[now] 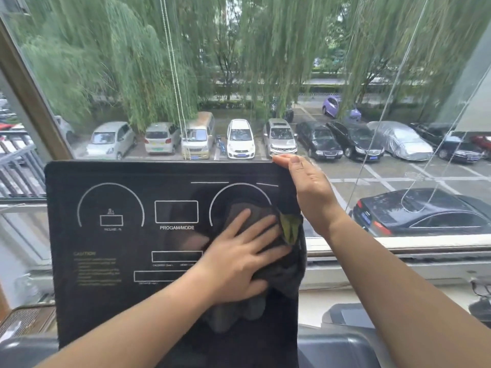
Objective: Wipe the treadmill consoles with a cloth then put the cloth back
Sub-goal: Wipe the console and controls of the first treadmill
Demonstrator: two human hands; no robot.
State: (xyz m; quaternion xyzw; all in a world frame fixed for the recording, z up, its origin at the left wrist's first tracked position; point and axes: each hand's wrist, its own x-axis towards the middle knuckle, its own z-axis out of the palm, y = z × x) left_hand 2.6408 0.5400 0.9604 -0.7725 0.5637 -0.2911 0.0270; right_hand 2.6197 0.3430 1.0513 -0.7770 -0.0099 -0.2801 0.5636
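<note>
While a wide window [265, 62] fills the upper view, with willow trees and rows of parked cars [240, 139] beyond the glass, the black treadmill console [111, 261] stands upright directly in front of the person. Its face carries white arcs, rectangles and the label "PROGAM/MODE". A dark grey cloth [287, 277] lies against the right half of the console face. It covers the lower part of the right-hand arc and hangs down toward the panel's bottom edge. The left hand [236, 261] lies flat on the cloth, fingers straight and spread, pressing it to the panel. The right hand [310, 187] is set on the console's upper right corner, with its thumb along the top rim. Its fingers go behind the panel, so I cannot tell how far they curl. A small yellow-green patch [291, 228] of the cloth shows beside the left fingertips.
</note>
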